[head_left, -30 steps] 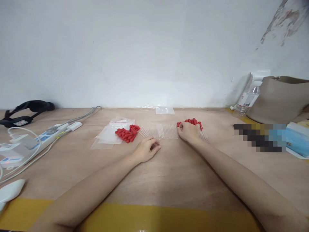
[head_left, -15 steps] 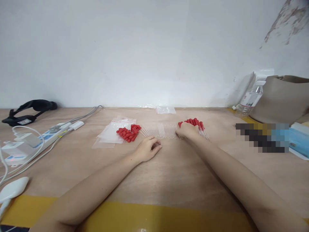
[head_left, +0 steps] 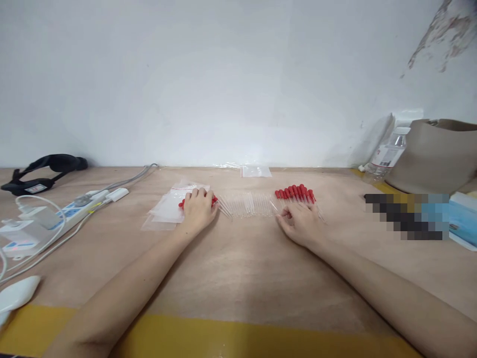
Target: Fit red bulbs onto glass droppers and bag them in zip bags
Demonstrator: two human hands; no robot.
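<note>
My left hand (head_left: 199,210) lies over a pile of red rubber bulbs (head_left: 182,204), its fingers bent down among them and the fingertips hidden. To its right a row of clear glass dropper tubes (head_left: 248,205) lies side by side on the table. At the right end of this row, my right hand (head_left: 300,223) has thumb and fingers curled together, with a slanted glass tube (head_left: 275,206) at their tips. Just behind this hand lie several droppers with red bulbs (head_left: 296,191) on their ends, their glass stems partly covered by the hand.
Clear plastic bags (head_left: 164,206) lie left of the bulbs, and another small bag (head_left: 256,171) is by the wall. A power strip (head_left: 74,211) with cables and a black strap (head_left: 44,171) are on the left. A bottle (head_left: 389,151) and a grey-brown container (head_left: 434,154) stand at right.
My left hand has moved left and away from me, onto the red bulbs. My right hand has drawn back from the row of tubes, slightly toward me and to the right.
</note>
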